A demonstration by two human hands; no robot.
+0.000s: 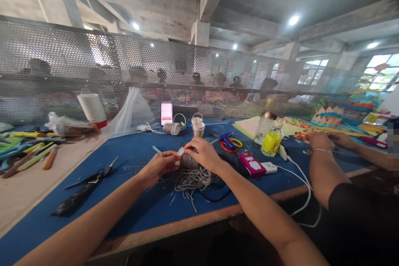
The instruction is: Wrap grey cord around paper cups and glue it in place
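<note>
Near the middle of the blue table, my left hand [159,167] pinches the white rim of a paper cup [180,153] that lies on its side. Grey cord [188,161] is wound around the cup's body. My right hand [202,152] reaches over the cup from the right, its fingers closed at the rim close to my left fingertips. Whether a cord end sits between those fingers is hidden. A loose heap of grey cord strands [195,181] spreads below both hands on the table.
Dark scissors [90,181] lie left. Behind my hands are a phone [166,113], another wrapped cup [172,128] and a small handled basket [198,126]. Right are a blue glue gun [226,140], a magenta box [251,164], a yellow-liquid bottle [272,139] and a co-worker's arms [324,162].
</note>
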